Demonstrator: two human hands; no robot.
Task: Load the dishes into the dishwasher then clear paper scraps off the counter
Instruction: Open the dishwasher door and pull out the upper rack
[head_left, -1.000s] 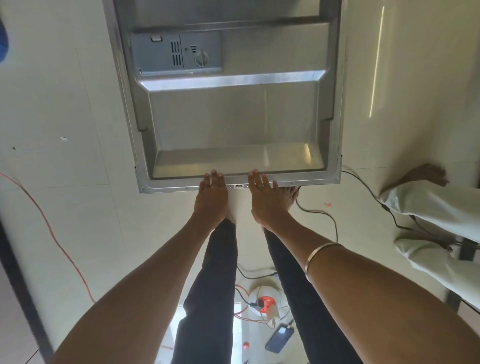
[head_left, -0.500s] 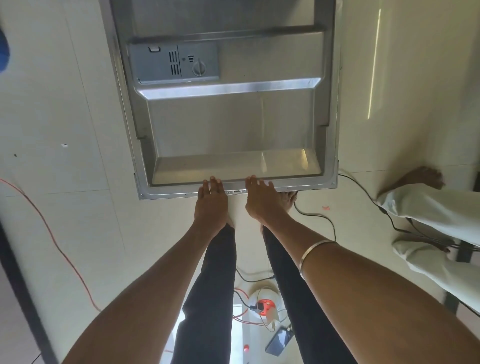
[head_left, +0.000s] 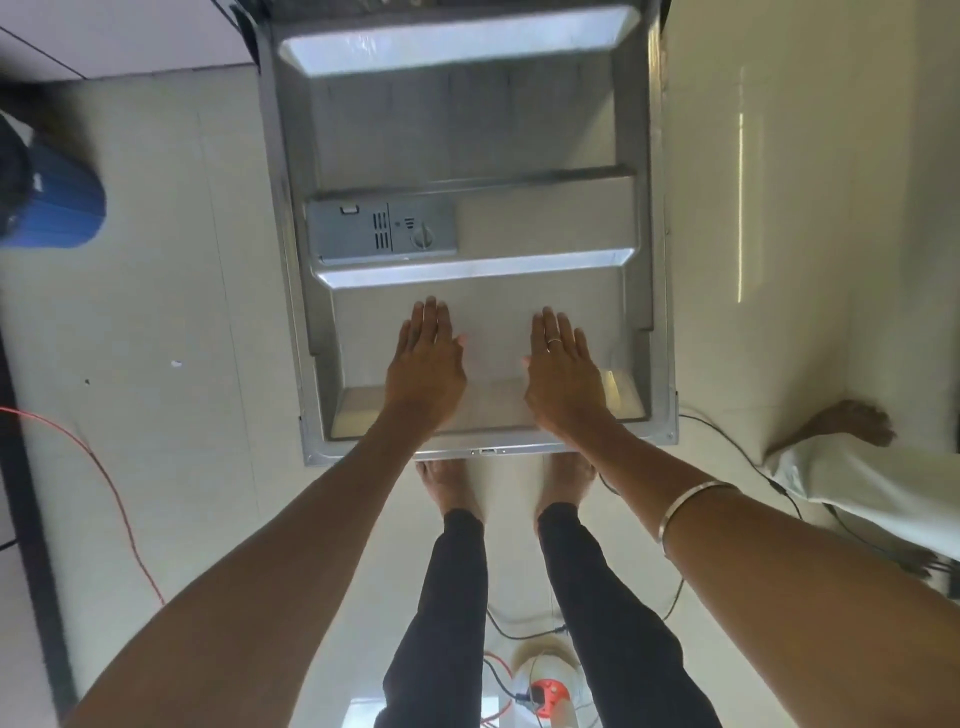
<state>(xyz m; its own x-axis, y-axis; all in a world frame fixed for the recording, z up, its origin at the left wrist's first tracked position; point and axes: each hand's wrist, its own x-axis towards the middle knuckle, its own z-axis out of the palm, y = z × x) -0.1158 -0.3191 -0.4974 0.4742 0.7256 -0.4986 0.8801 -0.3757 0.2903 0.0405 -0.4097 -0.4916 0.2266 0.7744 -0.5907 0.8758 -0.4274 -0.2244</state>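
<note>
The dishwasher door (head_left: 545, 218) hangs open and flat in front of me, its steel inner face up. A grey detergent dispenser (head_left: 382, 233) sits on its left half. My left hand (head_left: 426, 366) lies over the near part of the door panel with fingers straight and together. My right hand (head_left: 563, 371), with a ring and a bangle on the wrist, lies beside it the same way, palm down. Neither hand holds anything. No dishes or paper scraps are in view, and the racks are hidden above the frame.
My bare feet (head_left: 452, 483) stand just under the door's front edge. Another person's foot and white trouser leg (head_left: 852, 457) are at the right. A black cable (head_left: 737, 452) and an orange cord (head_left: 104, 483) run over the floor. A blue container (head_left: 52, 202) is at the left.
Both hands left the door's front edge and moved forward onto the inner panel, fingers now straight. The door dropped lower and the view shifted back, showing my feet.
</note>
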